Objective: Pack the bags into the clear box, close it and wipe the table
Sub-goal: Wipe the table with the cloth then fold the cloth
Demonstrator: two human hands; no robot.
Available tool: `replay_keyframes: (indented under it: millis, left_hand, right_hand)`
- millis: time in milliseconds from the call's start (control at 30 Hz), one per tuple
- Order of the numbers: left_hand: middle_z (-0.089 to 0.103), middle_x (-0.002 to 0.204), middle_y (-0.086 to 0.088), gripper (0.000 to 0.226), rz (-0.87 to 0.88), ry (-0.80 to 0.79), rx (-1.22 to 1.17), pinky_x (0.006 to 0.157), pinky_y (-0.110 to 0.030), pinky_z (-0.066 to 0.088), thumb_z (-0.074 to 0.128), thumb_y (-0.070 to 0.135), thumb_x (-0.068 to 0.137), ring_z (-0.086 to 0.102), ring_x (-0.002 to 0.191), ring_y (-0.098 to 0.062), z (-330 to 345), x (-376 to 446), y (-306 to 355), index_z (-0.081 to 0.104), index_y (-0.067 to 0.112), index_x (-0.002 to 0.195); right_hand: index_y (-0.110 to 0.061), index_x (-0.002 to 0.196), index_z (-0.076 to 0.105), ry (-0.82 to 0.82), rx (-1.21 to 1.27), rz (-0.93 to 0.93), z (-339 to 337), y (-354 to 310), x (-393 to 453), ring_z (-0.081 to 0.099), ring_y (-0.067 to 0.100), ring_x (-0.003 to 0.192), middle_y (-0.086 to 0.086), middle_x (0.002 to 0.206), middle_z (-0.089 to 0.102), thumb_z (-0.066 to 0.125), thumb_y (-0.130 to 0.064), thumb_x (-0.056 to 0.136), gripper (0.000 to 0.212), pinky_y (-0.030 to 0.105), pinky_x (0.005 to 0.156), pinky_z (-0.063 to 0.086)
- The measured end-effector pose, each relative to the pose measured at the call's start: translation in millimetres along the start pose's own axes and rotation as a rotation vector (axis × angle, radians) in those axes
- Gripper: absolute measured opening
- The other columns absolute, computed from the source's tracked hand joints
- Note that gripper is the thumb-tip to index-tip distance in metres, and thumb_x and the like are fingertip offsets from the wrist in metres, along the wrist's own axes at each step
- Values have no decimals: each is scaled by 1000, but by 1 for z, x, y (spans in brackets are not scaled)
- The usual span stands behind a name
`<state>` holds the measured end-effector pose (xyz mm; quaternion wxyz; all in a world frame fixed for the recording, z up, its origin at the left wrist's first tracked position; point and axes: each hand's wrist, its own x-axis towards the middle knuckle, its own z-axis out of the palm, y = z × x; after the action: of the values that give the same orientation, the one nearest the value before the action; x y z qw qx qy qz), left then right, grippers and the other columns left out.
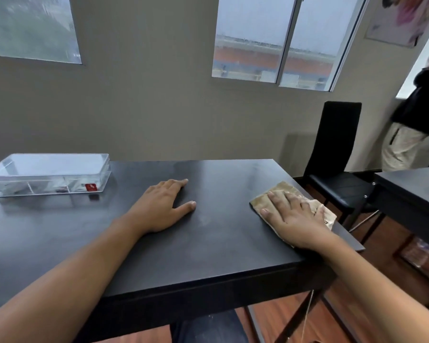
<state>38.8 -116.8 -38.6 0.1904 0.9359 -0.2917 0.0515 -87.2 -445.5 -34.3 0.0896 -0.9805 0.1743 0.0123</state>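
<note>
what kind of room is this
Probably a plain dining or meeting room: a black table with a matching high-backed chair, a second table to the right, and windows in a bare wall.

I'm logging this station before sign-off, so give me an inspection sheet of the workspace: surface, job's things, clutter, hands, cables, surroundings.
Surface: black table, faint smears near the middle.
Job's things: clear box at the far left with its lid on, contents dimly visible through the wall; tan cloth flat near the right edge.
Clutter: nothing seen.
Hands: left hand lies flat on the table, fingers straight; right hand presses flat on the cloth.
Cables: nothing seen on the table; a thin cord hangs below its right front corner.
Surroundings: black chair to the right, second table beyond it, a standing person at far right, windows behind.
</note>
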Motion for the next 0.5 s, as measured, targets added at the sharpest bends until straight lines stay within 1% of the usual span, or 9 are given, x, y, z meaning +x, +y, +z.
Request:
replay_keyframes:
  millis: [100, 167, 267, 333, 500]
  left_hand:
    - [34, 161, 6, 83, -49, 7, -23, 123, -35, 19, 42, 69, 93, 27, 150, -16, 2, -1, 0, 17, 28, 160]
    - [33, 162, 4, 83, -65, 14, -27, 123, -36, 18, 43, 68, 93, 25, 151, -18, 2, 0, 1, 16, 27, 160]
    - [33, 162, 0, 83, -69, 12, 2, 123, -38, 18, 41, 69, 93, 27, 150, -21, 2, 1, 0, 19, 24, 159]
    - [34, 160, 1, 81, -73, 15, 13, 122, -38, 19, 40, 70, 93, 28, 149, -20, 3, 1, 0, 25, 23, 158]
    - [33, 161, 6, 76, -63, 23, 43, 122, -36, 17, 38, 71, 93, 26, 150, -15, 5, 4, -4, 36, 25, 153]
  right_hand:
    - [-53, 158, 4, 7, -6, 3, 0, -2, 2, -1, 30, 158, -6, 172, 1, 14, -83, 89, 76, 66, 119, -12]
    - [-55, 157, 7, 11, -14, 2, -2, -2, 13, 0, 29, 158, -4, 172, 2, 16, -84, 88, 76, 64, 120, -11]
    - [-56, 156, 7, 7, -17, 27, -4, -2, 42, -2, 29, 158, -1, 173, 1, 16, -87, 85, 78, 64, 120, -10]
    - [-55, 157, 7, -4, 4, 56, -6, -6, 64, -4, 29, 158, 1, 173, 1, 16, -87, 84, 80, 65, 120, -12]
    - [-45, 161, 7, -12, 18, 116, -12, -25, 108, -5, 33, 158, 5, 173, 1, 17, -84, 87, 83, 66, 119, -10]
